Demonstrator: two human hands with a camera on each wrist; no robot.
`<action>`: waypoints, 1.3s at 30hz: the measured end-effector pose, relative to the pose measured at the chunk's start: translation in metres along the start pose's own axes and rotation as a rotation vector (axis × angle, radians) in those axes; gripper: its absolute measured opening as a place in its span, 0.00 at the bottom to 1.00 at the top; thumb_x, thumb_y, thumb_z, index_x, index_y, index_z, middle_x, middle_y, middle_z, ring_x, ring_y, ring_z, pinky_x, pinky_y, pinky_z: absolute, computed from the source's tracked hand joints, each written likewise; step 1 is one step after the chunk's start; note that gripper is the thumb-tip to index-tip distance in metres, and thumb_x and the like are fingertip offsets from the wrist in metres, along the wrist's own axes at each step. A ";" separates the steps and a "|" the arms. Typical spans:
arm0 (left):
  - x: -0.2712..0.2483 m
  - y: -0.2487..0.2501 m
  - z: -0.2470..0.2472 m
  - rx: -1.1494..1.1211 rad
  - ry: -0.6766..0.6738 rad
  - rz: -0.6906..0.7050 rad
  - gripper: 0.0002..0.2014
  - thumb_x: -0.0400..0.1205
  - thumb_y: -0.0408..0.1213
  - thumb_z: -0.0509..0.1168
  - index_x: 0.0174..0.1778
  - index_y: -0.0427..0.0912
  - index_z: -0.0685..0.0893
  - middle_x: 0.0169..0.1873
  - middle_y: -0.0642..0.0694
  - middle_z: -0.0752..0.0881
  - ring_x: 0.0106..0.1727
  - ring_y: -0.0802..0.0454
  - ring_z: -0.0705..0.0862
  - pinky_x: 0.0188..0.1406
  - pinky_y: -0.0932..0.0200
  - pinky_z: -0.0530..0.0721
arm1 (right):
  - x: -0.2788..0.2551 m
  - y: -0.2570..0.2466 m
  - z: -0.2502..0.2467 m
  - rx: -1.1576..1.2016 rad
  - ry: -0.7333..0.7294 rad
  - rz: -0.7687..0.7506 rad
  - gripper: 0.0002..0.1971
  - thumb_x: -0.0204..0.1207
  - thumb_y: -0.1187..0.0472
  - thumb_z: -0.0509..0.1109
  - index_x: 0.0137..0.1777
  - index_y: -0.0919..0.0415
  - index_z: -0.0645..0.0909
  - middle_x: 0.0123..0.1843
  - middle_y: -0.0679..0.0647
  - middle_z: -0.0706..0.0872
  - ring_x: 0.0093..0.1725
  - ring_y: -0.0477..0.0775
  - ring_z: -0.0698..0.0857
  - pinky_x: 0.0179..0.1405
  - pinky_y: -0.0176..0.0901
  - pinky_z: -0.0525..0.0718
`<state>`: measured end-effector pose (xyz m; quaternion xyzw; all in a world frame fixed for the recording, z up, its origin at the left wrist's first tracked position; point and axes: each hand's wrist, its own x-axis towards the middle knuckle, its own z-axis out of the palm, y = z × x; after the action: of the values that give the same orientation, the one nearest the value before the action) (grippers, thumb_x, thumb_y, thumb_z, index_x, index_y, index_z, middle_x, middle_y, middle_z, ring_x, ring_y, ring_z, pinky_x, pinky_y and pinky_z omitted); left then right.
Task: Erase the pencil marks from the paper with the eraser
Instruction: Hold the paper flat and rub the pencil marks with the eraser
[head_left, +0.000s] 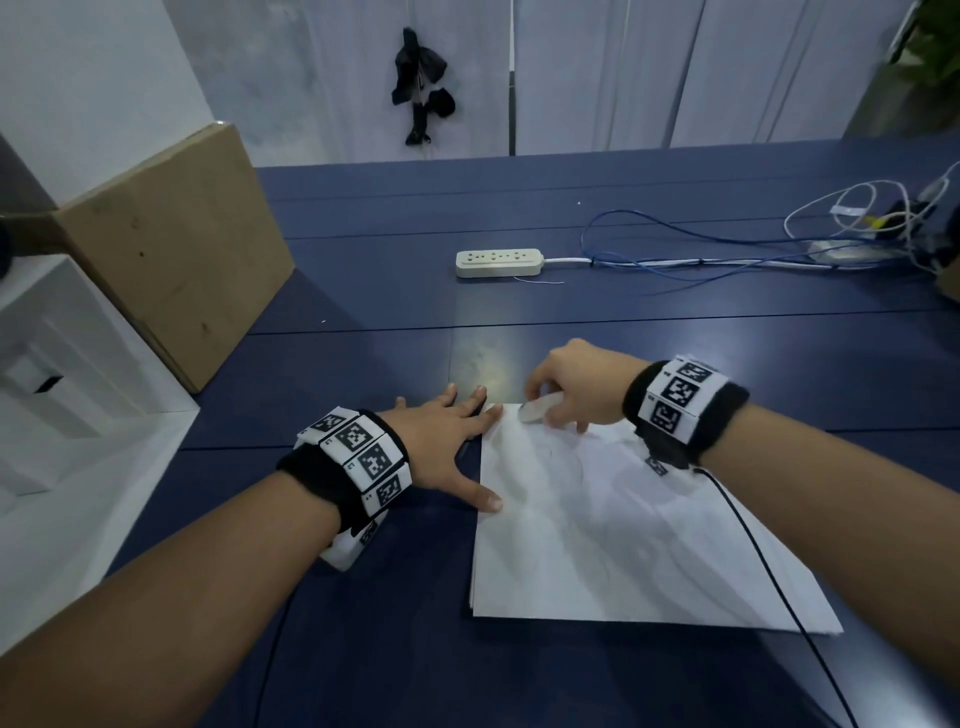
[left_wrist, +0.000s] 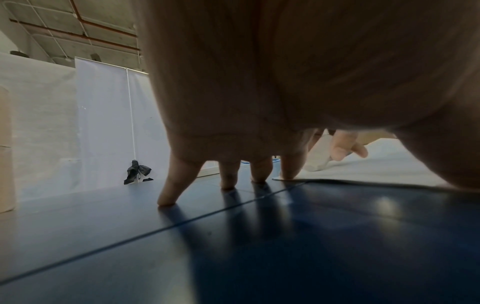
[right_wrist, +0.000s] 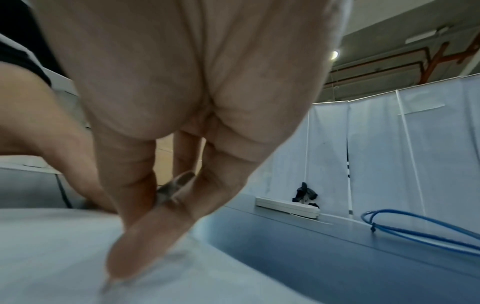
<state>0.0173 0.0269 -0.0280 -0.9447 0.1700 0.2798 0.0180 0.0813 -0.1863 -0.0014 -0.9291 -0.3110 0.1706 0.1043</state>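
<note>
A: Where is the eraser (head_left: 537, 409)?
B: It lies at the far left corner of the paper (head_left: 613, 530), its end down on the sheet. The right hand (head_left: 574, 387) has its grip closed around it, fingers curled, pinching it from both sides.

A: And the paper?
B: It lies flat on the blue tabletop (head_left: 363, 322), near the front edge. Only faint grey pencil lines show on it, too pale to read.

A: What does the left hand (head_left: 441, 441) do?
B: Its grip is open. The fingers are spread and straight, tips down on the tabletop; the index tip and the thumb touch the paper's left edge.

A: What else is there?
B: A white power strip (head_left: 498, 263) sits farther back, well apart from the paper, with blue cable (head_left: 675, 244) looping to its right. A cardboard box (head_left: 171, 244) stands at the left.
</note>
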 end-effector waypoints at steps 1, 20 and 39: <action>0.000 0.000 0.000 0.002 -0.002 0.000 0.61 0.64 0.82 0.62 0.85 0.63 0.35 0.85 0.58 0.32 0.86 0.47 0.34 0.74 0.15 0.49 | -0.002 0.000 0.002 0.003 0.005 -0.008 0.05 0.77 0.60 0.74 0.51 0.54 0.87 0.42 0.52 0.91 0.29 0.48 0.92 0.40 0.47 0.93; 0.003 0.001 0.000 0.025 -0.020 -0.003 0.62 0.63 0.82 0.62 0.85 0.60 0.34 0.84 0.58 0.31 0.86 0.47 0.33 0.73 0.14 0.51 | -0.033 -0.013 0.007 0.036 -0.304 -0.132 0.07 0.76 0.53 0.76 0.52 0.51 0.88 0.32 0.48 0.90 0.28 0.46 0.92 0.48 0.45 0.91; -0.003 0.011 -0.012 0.227 0.185 0.101 0.56 0.64 0.82 0.60 0.82 0.48 0.65 0.70 0.49 0.64 0.70 0.49 0.65 0.74 0.44 0.64 | -0.006 0.003 0.001 0.000 0.038 -0.001 0.07 0.75 0.63 0.74 0.48 0.50 0.84 0.43 0.51 0.90 0.27 0.51 0.92 0.36 0.46 0.92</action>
<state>0.0180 0.0158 -0.0155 -0.9487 0.2486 0.1710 0.0947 0.0780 -0.1925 -0.0013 -0.9321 -0.3095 0.1526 0.1102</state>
